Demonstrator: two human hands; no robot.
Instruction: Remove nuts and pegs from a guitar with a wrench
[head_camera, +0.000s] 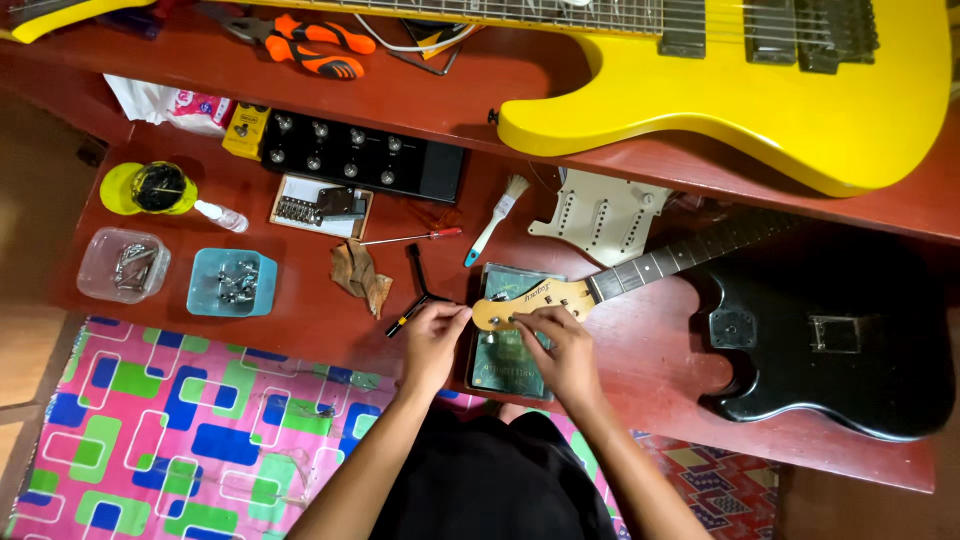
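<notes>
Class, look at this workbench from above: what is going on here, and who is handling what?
A person leans over a red-brown workbench, both hands on the pale wooden headstock of a black electric guitar lying flat. The left hand grips the headstock's end; the right hand pinches at its lower edge. The headstock rests over a greenish book. Nearby lie a small paintbrush, a screwdriver and two tubs of metal parts. A yellow guitar lies on the shelf above.

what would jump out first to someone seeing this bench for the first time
The glossy bright yellow electric guitar body fills the upper shelf at top right. Below it lies a stripped black guitar body, its pale wooden headstock held between the left hand and right hand. A pink, green and blue patterned mat covers the floor at lower left.
</notes>
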